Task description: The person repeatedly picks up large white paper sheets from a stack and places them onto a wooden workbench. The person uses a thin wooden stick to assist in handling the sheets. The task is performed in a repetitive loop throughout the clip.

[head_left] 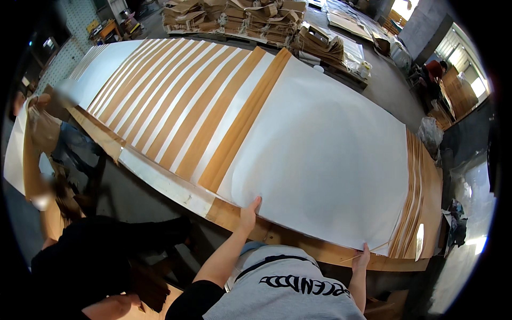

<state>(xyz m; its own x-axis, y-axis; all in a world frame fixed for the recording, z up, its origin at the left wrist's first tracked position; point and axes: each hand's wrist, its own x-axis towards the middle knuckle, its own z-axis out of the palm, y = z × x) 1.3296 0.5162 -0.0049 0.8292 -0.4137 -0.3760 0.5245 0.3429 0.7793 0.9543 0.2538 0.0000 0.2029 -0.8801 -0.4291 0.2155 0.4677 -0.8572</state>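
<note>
A large white sheet (325,149) lies on the long table, its near edge in front of me. My left hand (248,214) is closed on that edge, thumb on top and the other fingers mostly hidden. Farther right, my right hand (361,259) is closed at the sheet's near right corner. A thin wooden stick (380,246) crosses it and seems held in its fingers. Left of the white sheet, overlapping brown-and-white sheets (186,101) lie fanned out in stripes. More brown sheets (413,197) are fanned beyond its right edge.
At the left, a person in black (101,250) sits or bends close beside me; another person's hands hold a pale sheet (18,152). Stacked brown sheets (234,18) stand behind the table. The table's wooden edge (309,245) runs before my waist. Clear plastic (429,133) hangs at right.
</note>
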